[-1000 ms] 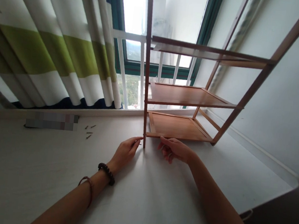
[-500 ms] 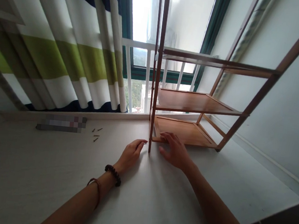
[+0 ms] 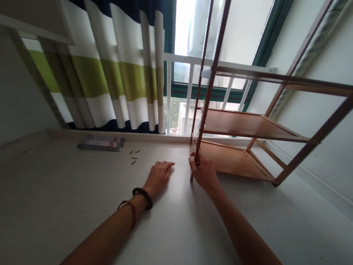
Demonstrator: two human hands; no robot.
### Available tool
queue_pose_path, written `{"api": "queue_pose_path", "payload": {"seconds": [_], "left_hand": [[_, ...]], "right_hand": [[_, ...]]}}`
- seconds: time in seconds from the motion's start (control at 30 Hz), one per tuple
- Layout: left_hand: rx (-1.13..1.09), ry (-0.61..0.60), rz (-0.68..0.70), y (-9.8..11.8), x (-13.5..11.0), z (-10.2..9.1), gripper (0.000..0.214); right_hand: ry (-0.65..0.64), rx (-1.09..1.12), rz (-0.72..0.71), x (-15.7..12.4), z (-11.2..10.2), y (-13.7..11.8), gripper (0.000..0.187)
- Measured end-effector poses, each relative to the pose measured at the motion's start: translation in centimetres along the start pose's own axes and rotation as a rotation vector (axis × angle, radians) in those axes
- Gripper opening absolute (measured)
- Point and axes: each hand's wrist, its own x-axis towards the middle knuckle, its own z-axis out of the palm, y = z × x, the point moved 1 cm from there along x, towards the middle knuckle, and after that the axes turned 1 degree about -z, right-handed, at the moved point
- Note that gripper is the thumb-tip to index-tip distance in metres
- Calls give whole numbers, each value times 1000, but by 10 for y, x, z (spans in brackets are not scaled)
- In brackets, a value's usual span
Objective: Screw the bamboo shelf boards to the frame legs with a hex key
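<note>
A brown wooden shelf rack (image 3: 233, 123) stands at the right, with its several shelf boards one above another. My right hand (image 3: 205, 170) is closed round the bottom of its near left leg (image 3: 209, 94), beside the lowest board. Left of that leg and apart from it, my left hand (image 3: 159, 176) is held low over the white surface, fingers drawn together and forefinger pointing right. Whatever its fingertips may hold is hidden. Several small screws (image 3: 134, 158) lie loose on the surface, farther left.
A dark flat packet (image 3: 101, 142), partly blurred out, lies by the back ledge. Behind it hangs a striped curtain (image 3: 116, 74). White railings (image 3: 189, 88) cross the window behind the rack, and a wall (image 3: 348, 124) rises close on the right.
My right hand has moved from the lowest board onto the rack's near left leg. My left hand has drawn away from that leg; the thin small piece at its fingertips no longer shows. The view has shifted left.
</note>
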Motion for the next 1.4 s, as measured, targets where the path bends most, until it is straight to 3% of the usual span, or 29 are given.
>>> {"api": "queue_pose_path", "payload": {"seconds": [0.23,0.47,0.53,0.67,0.73,0.87,0.93,1.03,1.23,1.33,1.4], "left_hand": [[51,-11,30,3,-9,-4,35],[98,-3,58,6,-16,-7,26],[104,3,75,5,-17,-6,26],[149,13,102,6,-16,-5,27],[170,4,115,8,-15,-5,28],[186,-8,120,9,-12,-3,28],[183,4,121,8,-10,-2,29],[208,78,83,0,-5,-8,31],[479,269,-220,-54,-3,-44,35],[524,196,-413,-80,-9,-57,44],[511,146,-452,-88,-12,-60,48]], "right_hand": [[-98,67,-114,-34,-30,7,20],[-188,177,-70,-63,-63,22,22],[-286,247,-72,-63,-75,29,28],[-628,566,-57,-54,-98,35,50],[-678,709,-7,-46,-104,35,47],[-520,669,36,-30,-98,37,34],[-420,572,-5,-24,-89,44,29],[-373,396,-69,-12,-75,58,27],[-398,104,-133,16,-55,72,33],[-410,86,-142,27,-44,74,31],[-413,101,-146,32,-36,77,29]]}}
